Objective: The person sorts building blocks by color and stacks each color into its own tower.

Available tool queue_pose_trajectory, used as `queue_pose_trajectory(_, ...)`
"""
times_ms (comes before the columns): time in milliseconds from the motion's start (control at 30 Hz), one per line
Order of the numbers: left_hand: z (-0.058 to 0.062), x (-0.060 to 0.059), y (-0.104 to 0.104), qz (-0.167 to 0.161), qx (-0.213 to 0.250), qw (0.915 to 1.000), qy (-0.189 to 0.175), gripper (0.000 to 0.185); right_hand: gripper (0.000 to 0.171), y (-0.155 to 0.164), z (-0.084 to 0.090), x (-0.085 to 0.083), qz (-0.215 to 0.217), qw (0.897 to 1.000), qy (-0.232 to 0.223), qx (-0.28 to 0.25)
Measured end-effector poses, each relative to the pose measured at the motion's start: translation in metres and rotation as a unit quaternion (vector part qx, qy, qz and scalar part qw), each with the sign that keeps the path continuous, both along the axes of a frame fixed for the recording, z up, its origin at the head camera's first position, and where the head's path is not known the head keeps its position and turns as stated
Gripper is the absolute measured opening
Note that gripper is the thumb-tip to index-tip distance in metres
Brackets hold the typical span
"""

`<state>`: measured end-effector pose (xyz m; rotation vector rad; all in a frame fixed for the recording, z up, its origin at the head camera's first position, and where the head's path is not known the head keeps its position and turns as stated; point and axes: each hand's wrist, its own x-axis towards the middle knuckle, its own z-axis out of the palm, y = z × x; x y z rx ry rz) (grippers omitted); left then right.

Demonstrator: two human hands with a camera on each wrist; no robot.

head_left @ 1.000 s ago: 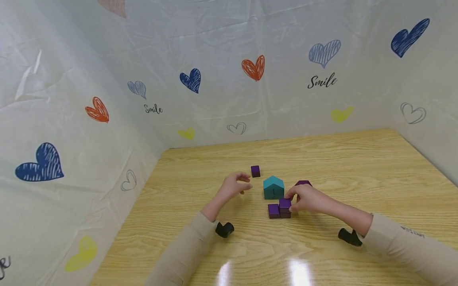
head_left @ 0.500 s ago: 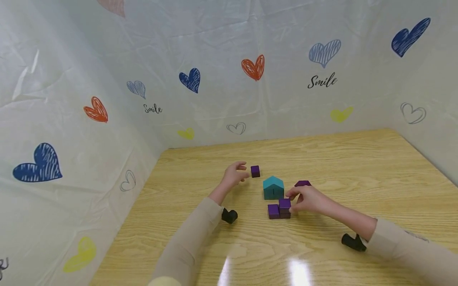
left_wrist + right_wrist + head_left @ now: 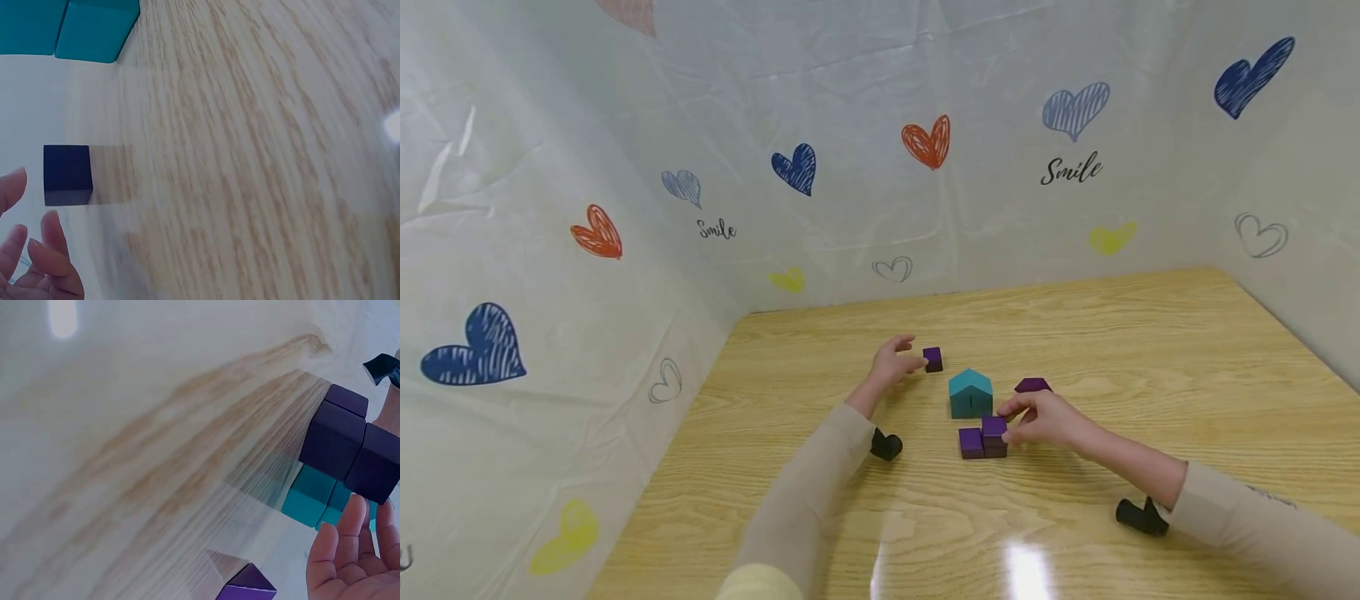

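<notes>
"Smile" in script (image 3: 1071, 170) on the glossy heart-print sheet, my left hand (image 3: 891, 363) loosely spread just beside the lone matte purple cube (image 3: 933, 359), my right hand (image 3: 1043, 418) pinching the stacked purple cube (image 3: 994, 428) before the teal house-shaped block (image 3: 971, 393) on the woodgrain table (image 3: 1150, 350).

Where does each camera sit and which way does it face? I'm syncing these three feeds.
Head: above, facing forward and down at the wooden table; both hands and beige sleeves show.
Left wrist: low over the table, facing the small purple wooden cube; left hand fingertips show.
Right wrist: facing the stacked purple cubes; right hand shows.
Shared: the teal house-shaped block.
</notes>
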<state>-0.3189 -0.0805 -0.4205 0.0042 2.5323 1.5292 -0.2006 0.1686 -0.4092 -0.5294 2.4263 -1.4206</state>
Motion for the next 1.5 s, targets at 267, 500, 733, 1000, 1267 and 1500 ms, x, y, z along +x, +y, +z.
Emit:
queue_pose_trajectory(267,-0.008,-0.005,0.006,0.020,0.044,0.9984,-0.030,0.053,0.037,-0.001,0.000,0.001,-0.013,1.000,-0.009,-0.009)
queue_pose_trajectory(500,-0.015,-0.004,0.008,0.025,0.064,0.9967,-0.043,0.046,0.036,-0.002,-0.001,0.001,-0.017,1.000,-0.016,-0.007)
queue_pose_trajectory(733,-0.018,-0.005,0.011,0.045,0.069,0.9949,-0.058,0.040,0.037,-0.002,0.000,0.002,-0.019,0.999,-0.025,-0.005)
queue_pose_trajectory(1000,-0.019,-0.005,0.011,0.044,0.073,0.9942,-0.066,0.040,0.038,-0.001,-0.002,0.001,-0.019,0.999,-0.031,-0.015)
queue_pose_trajectory(1267,-0.024,-0.006,0.009,0.033,0.072,0.9953,-0.056,0.039,0.039,-0.001,0.000,0.003,-0.022,0.999,-0.037,-0.012)
queue_pose_trajectory(1500,-0.028,-0.008,0.007,0.029,0.074,0.9961,-0.040,0.036,0.043,0.005,-0.007,-0.001,0.006,0.999,-0.020,-0.040)
